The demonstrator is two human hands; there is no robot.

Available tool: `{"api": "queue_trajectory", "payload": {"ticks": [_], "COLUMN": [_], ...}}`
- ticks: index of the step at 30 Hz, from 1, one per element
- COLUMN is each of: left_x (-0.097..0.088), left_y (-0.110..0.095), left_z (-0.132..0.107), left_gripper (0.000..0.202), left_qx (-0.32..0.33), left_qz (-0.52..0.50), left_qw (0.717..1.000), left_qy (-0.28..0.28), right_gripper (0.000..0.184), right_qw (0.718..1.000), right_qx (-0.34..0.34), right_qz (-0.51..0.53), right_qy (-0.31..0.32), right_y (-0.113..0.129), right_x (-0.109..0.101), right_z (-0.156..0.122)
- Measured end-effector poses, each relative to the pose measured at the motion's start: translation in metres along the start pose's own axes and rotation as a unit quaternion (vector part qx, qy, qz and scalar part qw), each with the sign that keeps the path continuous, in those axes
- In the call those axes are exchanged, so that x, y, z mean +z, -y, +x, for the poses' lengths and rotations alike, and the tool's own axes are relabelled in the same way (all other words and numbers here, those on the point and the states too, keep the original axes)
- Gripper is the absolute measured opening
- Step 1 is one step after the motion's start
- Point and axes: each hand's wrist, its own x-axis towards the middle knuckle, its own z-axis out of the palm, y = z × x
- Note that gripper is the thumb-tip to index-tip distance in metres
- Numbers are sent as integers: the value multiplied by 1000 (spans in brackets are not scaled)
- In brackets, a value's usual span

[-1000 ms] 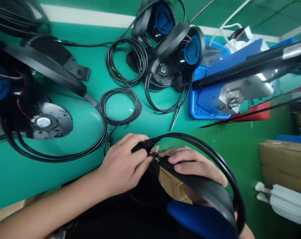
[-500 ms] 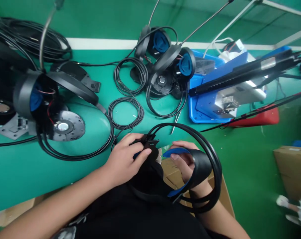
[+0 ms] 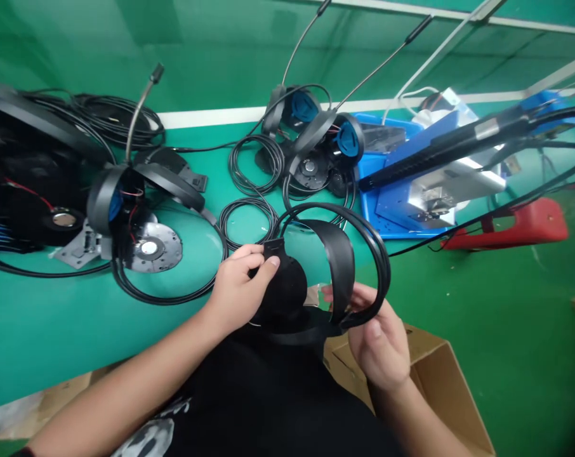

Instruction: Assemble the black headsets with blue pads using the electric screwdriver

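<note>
Near my body I have a black headset, its round earcup [image 3: 287, 289] facing up and its curved headband [image 3: 342, 263] standing on edge. My left hand [image 3: 242, 279] is closed on the earcup's left side, thumb on top by the small black bracket [image 3: 274, 246]. A coiled black cable [image 3: 383, 254] loops around the headband. My right hand [image 3: 380, 343] is at the lower right of this coil, fingers reaching behind cable and headband, thumb in front and below. The cable passes between them. The fingertips are partly hidden.
Partly assembled headsets [image 3: 149, 203] lie at left, with more [image 3: 316, 136] at the back. Coiled cables [image 3: 249, 219] lie between them. A blue tray [image 3: 368, 216] holds a blue and metal device [image 3: 425, 178]. A red object [image 3: 511, 225] is at right; a cardboard box [image 3: 449, 381] stands below.
The headset has turned, so its headband now stands upright with the outer side showing. My right hand has come out of the headband's curve and moved down right. My left hand keeps hold.
</note>
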Motion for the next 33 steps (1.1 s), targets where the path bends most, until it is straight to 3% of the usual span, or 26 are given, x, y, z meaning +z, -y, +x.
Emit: {"api": "queue_trajectory", "payload": {"ticks": [3,7,12,16,21,24,27,30,33], "left_x": [-5,-19,-47,-70,-85,-87,-91,-99,-108], "left_y": [-9,-17,-17,-11,-2,3,7,2,-14], "left_z": [-3,-2,0,-5,-12,-16,-20,-26,-29], "left_gripper": [46,39,26,23,22,24,18,8,9], "left_qx": [-11,-55,-156,-152,-117,-85,-29,96,237], "left_qz": [-46,-151,-356,-451,-488,-478,-414,-270,-70], "left_qw": [999,986,919,876,863,874,910,958,967], "left_qy": [-23,-44,-65,-77,-50,-28,-16,14,55], "right_gripper": [53,43,33,32,31,30,29,28,29], "right_qw": [1000,1000,998,998,996,996,994,985,958], "right_qx": [-7,-23,-49,-58,-73,-81,-104,-161,-263], "right_qz": [-16,14,18,30,41,44,24,0,-1], "right_qy": [21,-13,-35,-27,-18,-17,-32,-60,-115], "right_y": [1,4,7,10,15,17,23,34,42], "right_x": [7,18,30,34,36,36,36,41,46], "right_z": [-1,8,15,18,21,22,25,35,50]}}
